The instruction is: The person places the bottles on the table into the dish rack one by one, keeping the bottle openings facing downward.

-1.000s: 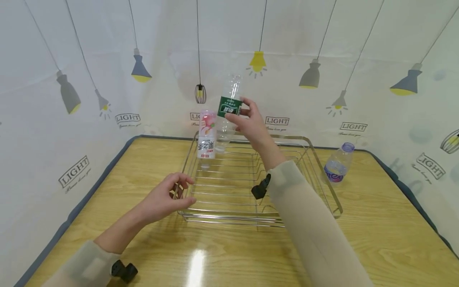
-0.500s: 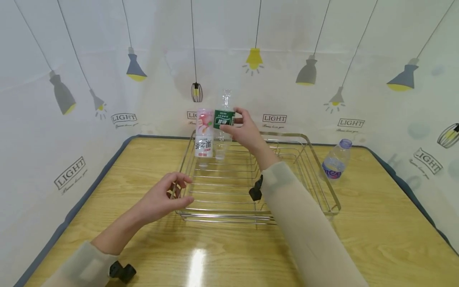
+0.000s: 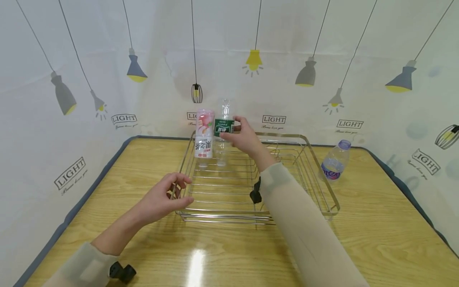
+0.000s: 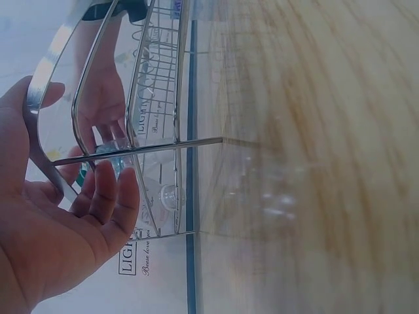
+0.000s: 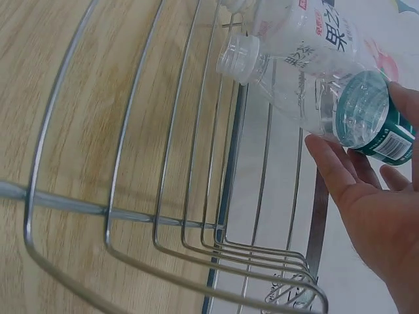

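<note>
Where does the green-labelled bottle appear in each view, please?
Head: green-labelled bottle near centre, held by the right hand.
Left wrist: left of centre, partly hidden behind the left hand.
Right wrist: upper right, mouth pointing left.
Shared landmark: the wire rack, visible in all three.

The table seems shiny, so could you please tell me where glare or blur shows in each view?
Head view: a bright white glare streak on the near part of the table; left wrist view: a bluish cast at left, blurry table grain and pale bright specks; right wrist view: no strong glare on the table, small highlights on the green-labelled bottle.
</note>
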{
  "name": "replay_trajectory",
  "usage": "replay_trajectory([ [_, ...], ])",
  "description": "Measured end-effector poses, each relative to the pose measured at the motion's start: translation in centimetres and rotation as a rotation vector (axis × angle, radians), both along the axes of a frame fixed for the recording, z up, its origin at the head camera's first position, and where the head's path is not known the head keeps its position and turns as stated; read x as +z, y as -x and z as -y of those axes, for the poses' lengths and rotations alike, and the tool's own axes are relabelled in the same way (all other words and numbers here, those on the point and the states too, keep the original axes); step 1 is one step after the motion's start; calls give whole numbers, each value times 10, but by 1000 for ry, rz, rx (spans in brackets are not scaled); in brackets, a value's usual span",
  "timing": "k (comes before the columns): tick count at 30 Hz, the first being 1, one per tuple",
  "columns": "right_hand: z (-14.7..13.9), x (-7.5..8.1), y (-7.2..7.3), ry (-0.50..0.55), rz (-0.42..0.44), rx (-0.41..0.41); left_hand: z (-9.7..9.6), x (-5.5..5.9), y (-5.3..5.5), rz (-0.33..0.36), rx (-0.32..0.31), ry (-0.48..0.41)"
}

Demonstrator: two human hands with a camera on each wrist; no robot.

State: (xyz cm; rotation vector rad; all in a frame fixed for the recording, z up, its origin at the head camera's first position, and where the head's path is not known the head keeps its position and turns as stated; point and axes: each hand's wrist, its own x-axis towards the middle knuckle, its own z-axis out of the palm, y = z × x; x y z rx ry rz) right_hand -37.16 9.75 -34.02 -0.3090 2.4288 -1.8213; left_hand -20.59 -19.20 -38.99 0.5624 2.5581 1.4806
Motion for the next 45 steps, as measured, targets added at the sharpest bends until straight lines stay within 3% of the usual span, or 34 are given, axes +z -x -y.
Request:
replay_trajectory([
  [31,-4,-8,-3,-119,35,66,-1,0,0,8,8,8],
  [45,-4,-7,-3,-129,45,24,-1,0,-2,-2,-4,8],
])
